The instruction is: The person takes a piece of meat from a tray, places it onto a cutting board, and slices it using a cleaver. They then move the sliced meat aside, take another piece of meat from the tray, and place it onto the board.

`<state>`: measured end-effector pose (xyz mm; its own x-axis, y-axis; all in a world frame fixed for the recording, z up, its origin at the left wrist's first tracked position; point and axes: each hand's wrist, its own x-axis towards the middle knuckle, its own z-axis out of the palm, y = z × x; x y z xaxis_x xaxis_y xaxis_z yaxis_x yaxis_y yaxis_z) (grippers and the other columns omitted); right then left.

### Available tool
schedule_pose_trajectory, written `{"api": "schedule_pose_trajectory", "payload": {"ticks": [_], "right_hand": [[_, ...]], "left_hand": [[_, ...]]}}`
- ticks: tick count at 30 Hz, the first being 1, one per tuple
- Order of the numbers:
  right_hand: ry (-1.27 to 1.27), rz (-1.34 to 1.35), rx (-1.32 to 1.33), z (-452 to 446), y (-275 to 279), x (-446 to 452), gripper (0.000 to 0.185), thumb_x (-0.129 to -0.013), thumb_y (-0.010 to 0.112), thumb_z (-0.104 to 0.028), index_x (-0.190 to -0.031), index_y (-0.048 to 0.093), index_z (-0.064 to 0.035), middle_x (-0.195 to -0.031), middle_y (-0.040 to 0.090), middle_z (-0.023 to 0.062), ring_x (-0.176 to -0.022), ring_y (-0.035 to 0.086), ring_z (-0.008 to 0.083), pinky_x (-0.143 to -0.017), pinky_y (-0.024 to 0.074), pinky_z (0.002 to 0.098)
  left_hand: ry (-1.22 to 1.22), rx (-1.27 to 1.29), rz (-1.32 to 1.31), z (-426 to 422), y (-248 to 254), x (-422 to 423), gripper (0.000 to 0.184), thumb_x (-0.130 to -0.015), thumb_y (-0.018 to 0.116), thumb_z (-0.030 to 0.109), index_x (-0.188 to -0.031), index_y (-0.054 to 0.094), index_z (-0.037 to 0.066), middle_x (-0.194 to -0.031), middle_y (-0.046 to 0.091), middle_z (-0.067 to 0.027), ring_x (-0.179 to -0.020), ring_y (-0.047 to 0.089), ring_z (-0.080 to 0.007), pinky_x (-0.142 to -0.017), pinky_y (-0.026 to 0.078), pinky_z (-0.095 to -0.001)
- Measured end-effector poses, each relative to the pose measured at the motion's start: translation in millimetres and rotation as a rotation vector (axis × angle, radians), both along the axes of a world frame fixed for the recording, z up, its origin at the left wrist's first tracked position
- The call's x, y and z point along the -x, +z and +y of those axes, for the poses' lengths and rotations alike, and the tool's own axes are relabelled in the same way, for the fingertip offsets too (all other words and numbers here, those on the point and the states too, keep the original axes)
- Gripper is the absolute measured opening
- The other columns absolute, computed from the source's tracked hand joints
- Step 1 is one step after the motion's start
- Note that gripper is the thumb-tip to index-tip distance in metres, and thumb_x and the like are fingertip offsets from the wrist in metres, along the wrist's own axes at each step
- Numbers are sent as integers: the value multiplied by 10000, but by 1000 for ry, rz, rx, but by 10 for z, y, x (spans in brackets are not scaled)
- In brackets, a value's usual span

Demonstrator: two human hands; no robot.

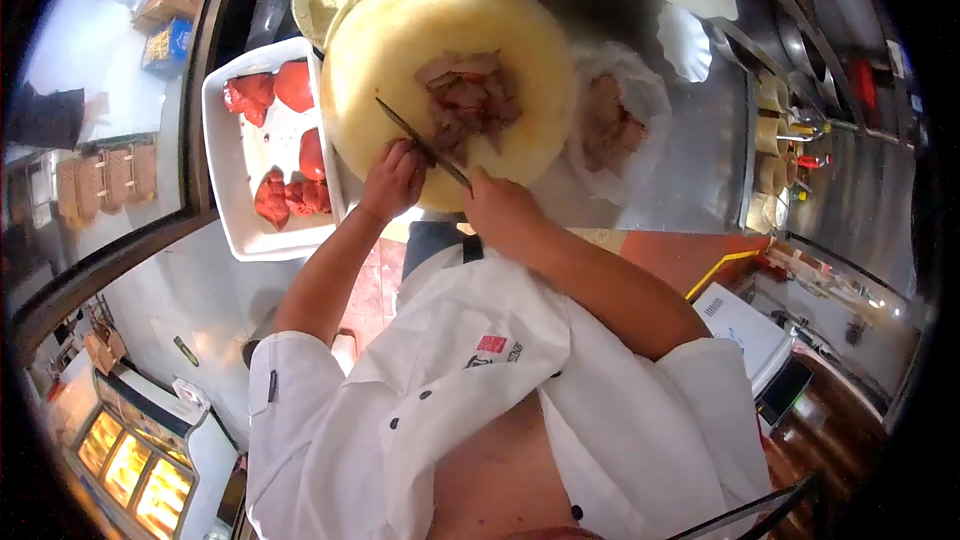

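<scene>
Two sets of fingers meet at the knife. Those of the right hand are closed around its handle; those of the left hand are curled close beside the blade. Whether the left fingers pinch a piece cannot be told (the hand hides what lies beneath). The blade slants across the near half of the board; the meat lies in a loose heap on the board, mostly beyond the blade.

Step in hand, as judged: cutting the meat. The next stroke calls for a firm right grip and left fingertips tucked clear of the edge.

Right of the board, a bag holds more meat. Left, a tray carries red pieces.
</scene>
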<state>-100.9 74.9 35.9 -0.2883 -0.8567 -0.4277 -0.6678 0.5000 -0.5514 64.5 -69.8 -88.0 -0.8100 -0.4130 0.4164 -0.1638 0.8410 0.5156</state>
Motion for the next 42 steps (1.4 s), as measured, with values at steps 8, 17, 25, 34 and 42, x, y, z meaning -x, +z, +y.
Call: {"api": "schedule_pose_trajectory", "payload": {"ticks": [8, 17, 25, 34, 42], "right_hand": [[15, 38, 98, 68, -269, 101, 240, -1003, 570, -262, -996, 540, -24, -746, 671, 259, -722, 655, 487, -675, 521, 586], [28, 15, -69, 186, 236, 74, 239, -1010, 559, -256, -990, 523, -21, -782, 672, 268, -750, 652, 490, -709, 521, 581], [-38, -29, 106, 9, -429, -22, 248, -999, 567, -261, -999, 567, -13, -758, 666, 285, -736, 648, 500, -702, 517, 587], [-4, 17, 72, 104, -116, 178, 265, -999, 569, -295, -977, 560, -31, -765, 673, 258, -738, 648, 487, -691, 515, 579], [31, 29, -51, 231, 353, 110, 238, -1007, 572, -272, -996, 538, -36, -749, 661, 266, -724, 651, 486, -681, 522, 578]], "left_hand": [[17, -54, -5, -13, -64, -26, 185, -862, 667, 37, -1044, 673, 69, -1105, 656, -142, -1064, 605, -383, -921, 527, -455], [37, 10, 14, 28, -132, -27, 194, -850, 679, 27, -1042, 684, 52, -1110, 656, -143, -1052, 617, -370, -907, 540, -434], [65, -28, 22, 24, 6, 18, 162, -844, 679, 26, -1004, 676, 49, -1076, 650, -156, -1025, 617, -381, -864, 538, -441], [45, 12, 4, 32, -90, -43, 191, -844, 691, 38, -1032, 677, 70, -1111, 649, -147, -1055, 622, -379, -884, 550, -448], [86, 9, -8, 48, -136, -46, 221, -828, 707, 38, -1046, 679, 60, -1128, 655, -144, -1084, 630, -368, -893, 559, -435]]}}
